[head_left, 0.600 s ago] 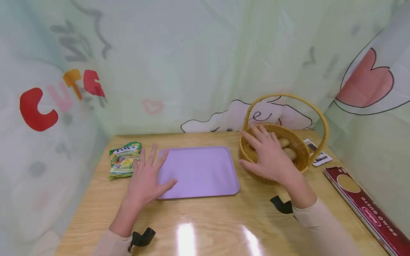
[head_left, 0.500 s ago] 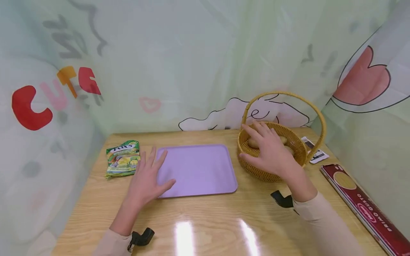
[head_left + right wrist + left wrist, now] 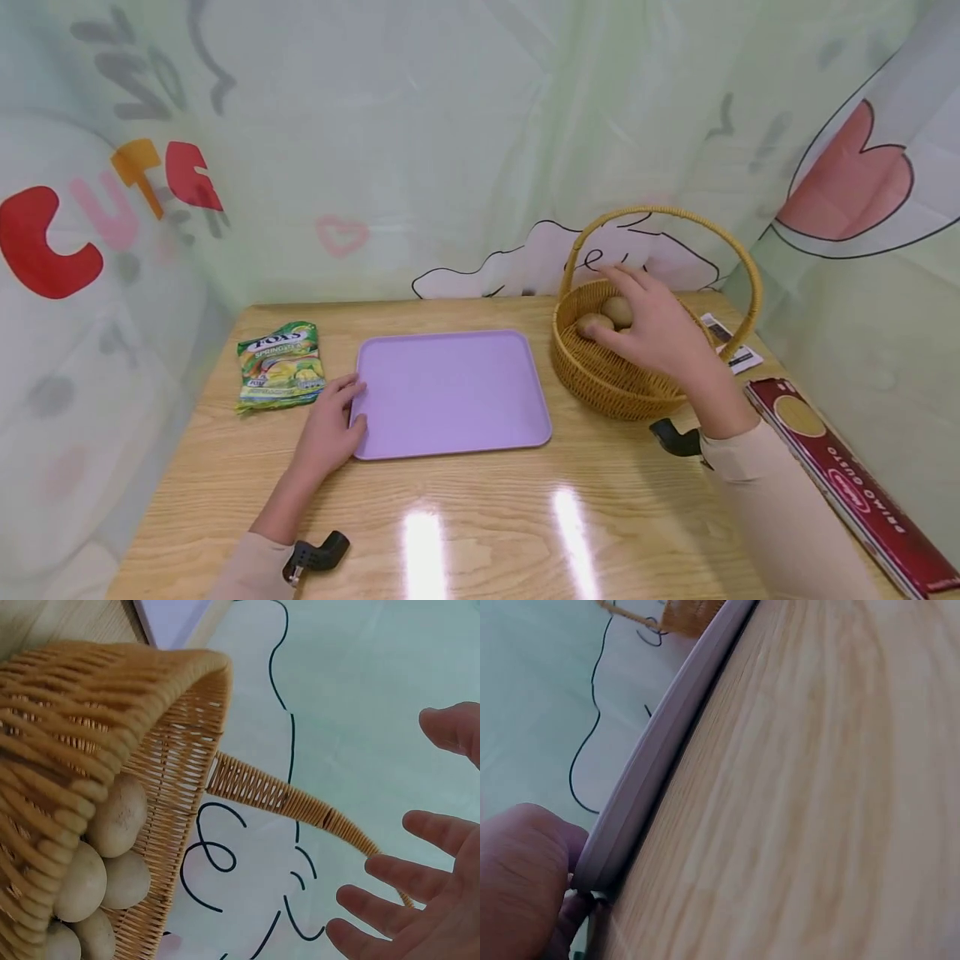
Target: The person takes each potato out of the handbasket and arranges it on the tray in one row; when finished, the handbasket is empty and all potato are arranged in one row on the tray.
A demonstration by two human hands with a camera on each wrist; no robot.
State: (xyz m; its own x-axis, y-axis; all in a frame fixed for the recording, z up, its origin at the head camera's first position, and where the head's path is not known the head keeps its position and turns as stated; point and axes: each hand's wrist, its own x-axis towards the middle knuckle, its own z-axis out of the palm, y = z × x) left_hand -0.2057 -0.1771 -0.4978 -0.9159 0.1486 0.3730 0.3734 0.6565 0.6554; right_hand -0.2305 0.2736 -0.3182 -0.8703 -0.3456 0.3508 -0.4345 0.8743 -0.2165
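Note:
My left hand is at the left rim of a flat lilac tray, its thumb and fingers curled on the edge. In the left wrist view, the tray's side runs close along the wooden tabletop, and part of the hand meets its corner. My right hand hovers over a wicker basket with a tall arched handle. Its fingers are spread and hold nothing. Several potatoes lie in the basket; in the head view the hand hides part of its inside.
A green Fox's candy bag lies left of the tray. Right of the basket are a black-and-white packet and a long red pasta box. A printed curtain closes off the table's back and sides.
My left hand has come down from above the tray's left side onto its rim, fingers drawing in. The right hand stays over the basket, and more potatoes show. The head view has shifted slightly.

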